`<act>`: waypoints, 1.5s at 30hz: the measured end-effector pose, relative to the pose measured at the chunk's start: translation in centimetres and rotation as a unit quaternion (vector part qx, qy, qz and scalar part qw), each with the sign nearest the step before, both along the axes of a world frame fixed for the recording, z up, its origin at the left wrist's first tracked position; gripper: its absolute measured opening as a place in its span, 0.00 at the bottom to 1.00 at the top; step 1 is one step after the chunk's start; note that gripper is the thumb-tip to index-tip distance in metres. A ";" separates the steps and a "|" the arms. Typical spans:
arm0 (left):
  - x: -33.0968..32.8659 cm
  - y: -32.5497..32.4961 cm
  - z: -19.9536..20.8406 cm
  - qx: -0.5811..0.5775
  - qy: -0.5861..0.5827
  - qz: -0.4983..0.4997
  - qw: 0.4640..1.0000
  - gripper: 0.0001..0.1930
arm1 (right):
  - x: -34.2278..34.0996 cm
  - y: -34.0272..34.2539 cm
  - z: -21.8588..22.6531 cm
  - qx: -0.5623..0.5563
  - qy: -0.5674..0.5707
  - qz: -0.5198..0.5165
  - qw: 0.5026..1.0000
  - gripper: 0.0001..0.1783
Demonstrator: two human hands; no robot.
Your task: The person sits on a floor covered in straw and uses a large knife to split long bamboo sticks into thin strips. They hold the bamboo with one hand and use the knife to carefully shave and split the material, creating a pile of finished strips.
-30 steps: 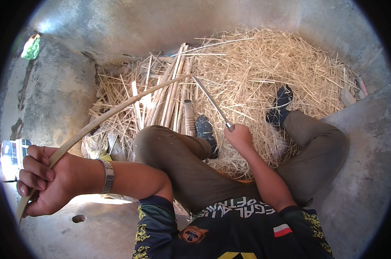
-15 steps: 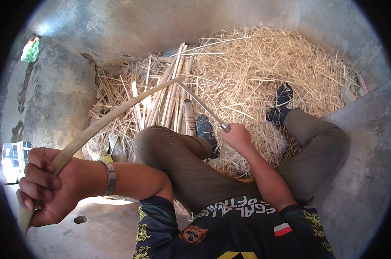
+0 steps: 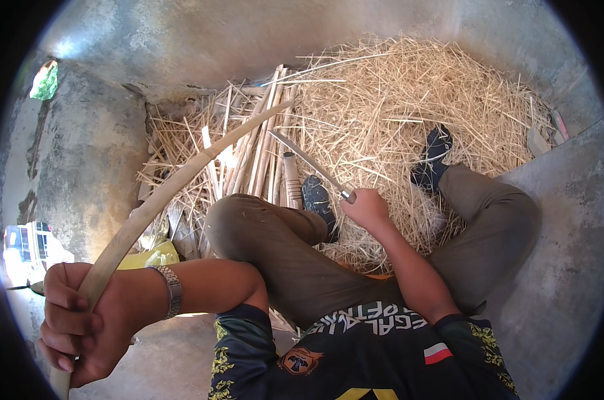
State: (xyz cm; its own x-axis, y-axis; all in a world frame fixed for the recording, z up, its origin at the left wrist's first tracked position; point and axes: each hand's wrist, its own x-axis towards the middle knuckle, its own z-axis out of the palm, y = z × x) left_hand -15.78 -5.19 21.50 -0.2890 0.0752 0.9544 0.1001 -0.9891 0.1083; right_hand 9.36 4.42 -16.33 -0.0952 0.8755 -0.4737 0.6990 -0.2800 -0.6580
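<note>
My left hand [image 3: 85, 327] is closed around the lower end of a long, pale bamboo strip [image 3: 162, 199] at the lower left. From there the strip slants up and away to the right, its far tip over the bundle of sticks. My right hand [image 3: 367, 211], in the middle, grips a knife [image 3: 307, 159] with a long, narrow blade. Its handle is mostly hidden in the fist. The blade points up and left, its tip just below the strip's far part, seemingly with a small gap between them.
A heap of thin straw-coloured shavings [image 3: 395, 100] spreads before my legs against the concrete wall [image 3: 302, 40]. Split bamboo sticks [image 3: 257, 150] lie left of it. By my shod foot [image 3: 319, 203] is a ringed, round wooden piece [image 3: 292, 181]. Something yellow [image 3: 152, 257] lies behind my left wrist.
My left hand has moved down and slightly right, and the strip's far tip has slid up and outward. The knife has hardly moved; its tip, earlier at the strip, now appears apart from it.
</note>
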 end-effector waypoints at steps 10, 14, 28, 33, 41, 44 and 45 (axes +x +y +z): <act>-2.5 0.1 0.1 -0.035 0.021 -0.043 0.998 0.21 | 0.0 -0.1 -0.5 -0.069 0.028 -0.075 0.994 0.21; -2.2 0.6 0.0 -0.035 0.009 -0.014 0.999 0.21 | -0.2 0.0 -0.7 -0.055 0.034 -0.070 0.995 0.22; -1.3 0.8 0.3 -0.009 0.079 -0.143 0.987 0.23 | -1.1 -0.2 0.7 -0.023 0.050 -0.052 0.997 0.21; -0.5 1.1 0.1 0.009 0.083 -0.161 0.983 0.21 | -0.9 0.1 0.5 -0.041 0.059 -0.053 0.996 0.22; 0.3 1.1 0.1 0.025 0.095 -0.182 0.978 0.16 | -0.8 0.1 1.3 -0.018 0.048 -0.054 0.997 0.21; -0.1 0.0 0.3 0.039 0.099 -0.203 0.973 0.13 | -0.8 0.0 0.8 -0.025 0.044 -0.066 0.997 0.20; -0.3 -0.8 0.3 0.043 0.101 -0.214 0.971 0.12 | -0.7 0.0 0.2 -0.028 0.035 -0.077 0.996 0.20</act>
